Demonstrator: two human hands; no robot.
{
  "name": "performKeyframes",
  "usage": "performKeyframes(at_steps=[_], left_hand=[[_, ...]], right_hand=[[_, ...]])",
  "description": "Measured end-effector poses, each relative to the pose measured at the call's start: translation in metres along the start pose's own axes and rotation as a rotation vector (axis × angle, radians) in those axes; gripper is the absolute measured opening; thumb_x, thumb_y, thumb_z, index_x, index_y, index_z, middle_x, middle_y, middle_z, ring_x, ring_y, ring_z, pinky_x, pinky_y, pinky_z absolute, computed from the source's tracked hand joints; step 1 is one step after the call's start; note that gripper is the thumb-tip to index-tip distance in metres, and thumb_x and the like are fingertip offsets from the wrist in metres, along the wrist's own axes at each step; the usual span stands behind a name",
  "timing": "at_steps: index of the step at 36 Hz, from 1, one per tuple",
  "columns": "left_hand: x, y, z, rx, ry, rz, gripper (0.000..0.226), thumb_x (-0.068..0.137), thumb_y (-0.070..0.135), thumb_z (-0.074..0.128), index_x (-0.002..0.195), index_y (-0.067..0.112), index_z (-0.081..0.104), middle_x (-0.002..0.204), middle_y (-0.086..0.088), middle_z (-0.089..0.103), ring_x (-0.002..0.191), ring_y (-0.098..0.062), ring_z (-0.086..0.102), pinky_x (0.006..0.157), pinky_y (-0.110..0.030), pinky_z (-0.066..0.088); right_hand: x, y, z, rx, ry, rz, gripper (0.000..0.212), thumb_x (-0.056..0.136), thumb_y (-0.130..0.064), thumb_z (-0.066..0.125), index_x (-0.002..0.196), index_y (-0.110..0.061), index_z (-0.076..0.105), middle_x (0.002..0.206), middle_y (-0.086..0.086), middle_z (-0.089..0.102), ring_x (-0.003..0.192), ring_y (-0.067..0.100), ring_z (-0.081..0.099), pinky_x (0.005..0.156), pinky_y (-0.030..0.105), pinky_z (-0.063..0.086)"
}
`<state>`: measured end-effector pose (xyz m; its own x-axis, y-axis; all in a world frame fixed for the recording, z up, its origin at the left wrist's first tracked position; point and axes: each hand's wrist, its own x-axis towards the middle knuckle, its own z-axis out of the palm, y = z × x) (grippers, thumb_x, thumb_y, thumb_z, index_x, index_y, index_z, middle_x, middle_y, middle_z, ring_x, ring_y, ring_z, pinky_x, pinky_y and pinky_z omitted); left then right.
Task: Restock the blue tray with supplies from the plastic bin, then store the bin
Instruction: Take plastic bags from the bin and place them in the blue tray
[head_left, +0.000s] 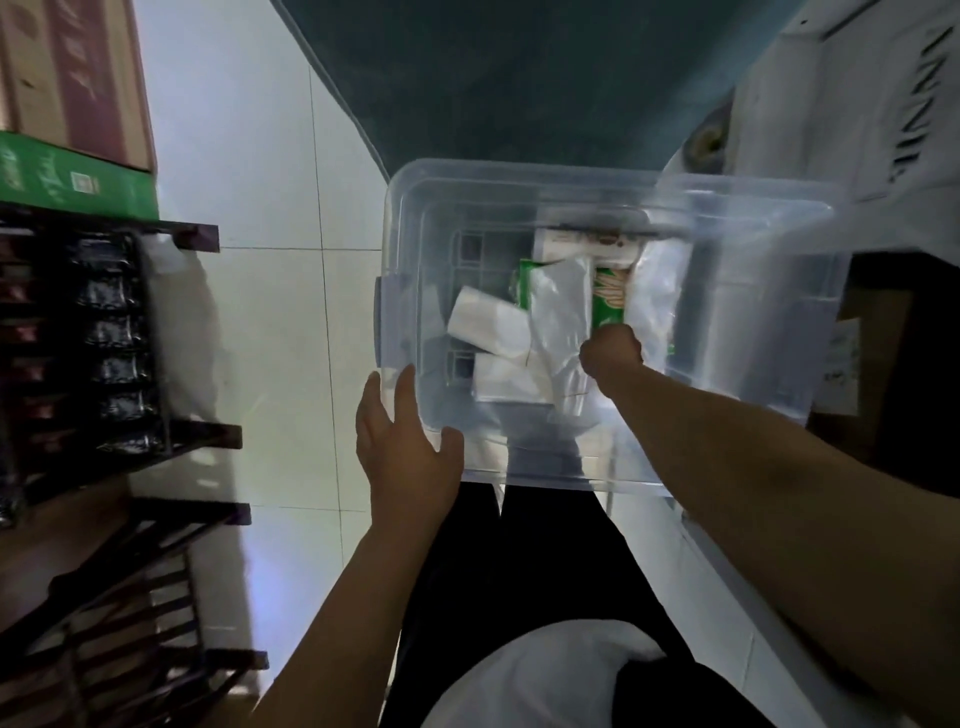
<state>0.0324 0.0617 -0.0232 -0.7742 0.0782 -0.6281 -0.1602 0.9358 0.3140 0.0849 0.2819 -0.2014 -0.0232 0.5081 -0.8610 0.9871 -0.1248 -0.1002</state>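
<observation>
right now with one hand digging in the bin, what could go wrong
1. The left hand grips the plastic bin at one near corner only, and I can't see what else supports it. The bin could tip or slip, spilling its contents onto the tiled floor.
2. The right hand is curled among loose packets. Pulling up could drag the clear plastic bag and the white packets out too.
</observation>
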Motion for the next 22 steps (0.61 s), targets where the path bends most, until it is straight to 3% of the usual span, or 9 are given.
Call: performKeyframes(at_steps=[1, 2, 4, 7, 10, 15, 18, 22], left_hand=[[-0.002, 0.002, -0.002, -0.012, 0.012, 0.020, 0.071, 0.087, 0.014, 0.066, 0.151, 0.021, 0.035, 0.162, -0.011, 0.018, 0.149, -0.029, 0.015, 0.118, -0.046, 0.018], [-0.003, 0.004, -0.004, -0.028, 0.015, 0.045, 0.068, 0.088, 0.013, 0.065, 0.150, 0.021, 0.038, 0.161, -0.010, 0.020, 0.149, -0.028, 0.016, 0.118, -0.045, 0.018], [-0.004, 0.007, -0.007, -0.049, -0.005, 0.100, 0.062, 0.090, 0.014, 0.064, 0.147, 0.023, 0.042, 0.160, -0.007, 0.024, 0.148, -0.025, 0.020, 0.117, -0.038, 0.016], [0.000, 0.010, -0.013, -0.022, -0.070, 0.228, 0.056, 0.091, 0.012, 0.062, 0.144, 0.023, 0.048, 0.157, -0.005, 0.032, 0.145, -0.023, 0.026, 0.115, -0.030, 0.016], [0.004, 0.012, -0.019, 0.025, -0.132, 0.375, 0.055, 0.091, 0.005, 0.060, 0.143, 0.019, 0.049, 0.154, -0.007, 0.039, 0.142, -0.025, 0.033, 0.117, -0.034, 0.023], [0.005, 0.016, -0.028, 0.142, -0.190, 0.592, 0.058, 0.092, 0.007, 0.063, 0.144, 0.025, 0.047, 0.156, -0.005, 0.038, 0.143, -0.025, 0.032, 0.118, -0.032, 0.019], [0.002, 0.023, -0.038, 0.230, -0.184, 0.769, 0.065, 0.091, 0.016, 0.067, 0.148, 0.032, 0.040, 0.159, -0.001, 0.034, 0.146, -0.025, 0.027, 0.117, -0.033, 0.014], [-0.008, 0.033, -0.064, 0.351, -0.153, 1.047, 0.067, 0.086, 0.015, 0.073, 0.146, 0.026, 0.047, 0.158, -0.003, 0.038, 0.146, -0.028, 0.031, 0.118, -0.042, 0.023]], right_hand=[[0.002, 0.001, -0.002, -0.003, -0.021, -0.019, 0.032, 0.094, -0.009, 0.048, 0.125, -0.007, 0.057, 0.107, 0.007, 0.062, 0.098, 0.026, 0.064, 0.067, 0.022, 0.047], [0.000, -0.003, -0.010, 0.151, -0.038, 0.041, 0.034, 0.095, -0.009, 0.049, 0.127, -0.004, 0.058, 0.100, 0.006, 0.061, 0.097, 0.026, 0.061, 0.064, 0.021, 0.044], [-0.007, -0.006, -0.021, 0.120, -0.099, -0.007, 0.035, 0.093, -0.007, 0.055, 0.127, 0.001, 0.059, 0.090, 0.007, 0.057, 0.092, 0.022, 0.055, 0.066, 0.026, 0.047], [-0.024, -0.008, -0.043, 0.270, -0.225, 0.037, 0.027, 0.083, -0.001, 0.068, 0.109, -0.005, 0.063, 0.094, 0.013, 0.066, 0.078, 0.025, 0.064, 0.059, 0.027, 0.044], [-0.041, -0.004, -0.059, 0.474, -0.404, 0.092, 0.004, 0.090, -0.009, 0.060, 0.090, -0.013, 0.059, 0.088, 0.008, 0.070, 0.073, 0.020, 0.064, 0.067, 0.032, 0.049], [-0.078, -0.004, -0.077, 0.628, -0.581, 0.079, 0.014, 0.090, 0.000, 0.057, 0.092, -0.013, 0.060, 0.077, 0.004, 0.069, 0.064, 0.015, 0.069, 0.068, 0.035, 0.059], [-0.117, -0.006, -0.084, 0.690, -0.673, 0.022, 0.019, 0.090, 0.003, 0.056, 0.092, -0.015, 0.060, 0.075, 0.001, 0.069, 0.066, 0.012, 0.069, 0.066, 0.030, 0.059], [-0.179, -0.004, -0.096, 0.808, -0.749, -0.031, 0.024, 0.088, 0.006, 0.054, 0.093, -0.016, 0.061, 0.086, 0.002, 0.065, 0.080, 0.016, 0.063, 0.076, 0.033, 0.054]])
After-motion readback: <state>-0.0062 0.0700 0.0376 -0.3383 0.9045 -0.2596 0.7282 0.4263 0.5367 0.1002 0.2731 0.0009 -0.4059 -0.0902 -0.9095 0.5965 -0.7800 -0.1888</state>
